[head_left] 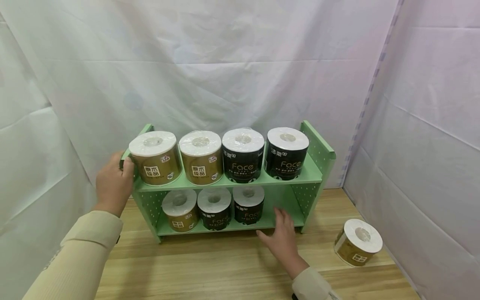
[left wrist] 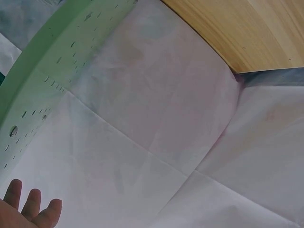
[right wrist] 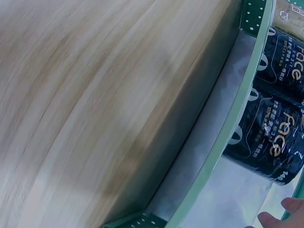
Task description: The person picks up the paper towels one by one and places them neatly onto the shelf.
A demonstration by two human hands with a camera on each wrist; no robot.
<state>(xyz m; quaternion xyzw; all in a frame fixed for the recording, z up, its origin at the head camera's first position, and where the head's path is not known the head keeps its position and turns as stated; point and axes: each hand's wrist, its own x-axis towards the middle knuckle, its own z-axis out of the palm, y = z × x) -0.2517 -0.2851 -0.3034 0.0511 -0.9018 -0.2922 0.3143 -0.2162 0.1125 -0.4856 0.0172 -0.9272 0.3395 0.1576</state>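
Observation:
A green two-tier shelf (head_left: 240, 183) stands on the wooden table. My left hand (head_left: 114, 181) grips the top of its left side panel (left wrist: 52, 71), thumb at the front edge; three fingers show beside the panel in the left wrist view. Its upper tier bears two gold-wrapped toilet rolls (head_left: 155, 160) and two black-wrapped ones (head_left: 243, 160). Below stand one gold roll (head_left: 180, 212) and two black rolls (head_left: 214, 210). My right hand (head_left: 281, 239), fingers spread and holding nothing, is at the lower tier's front edge, right of the rightmost black roll (right wrist: 273, 135).
Another gold toilet roll (head_left: 358, 243) stands on the table (head_left: 210, 266) to the right of the shelf. White cloth (head_left: 225, 75) hangs behind and on both sides. The right side panel (head_left: 318, 154) rises above the upper tier.

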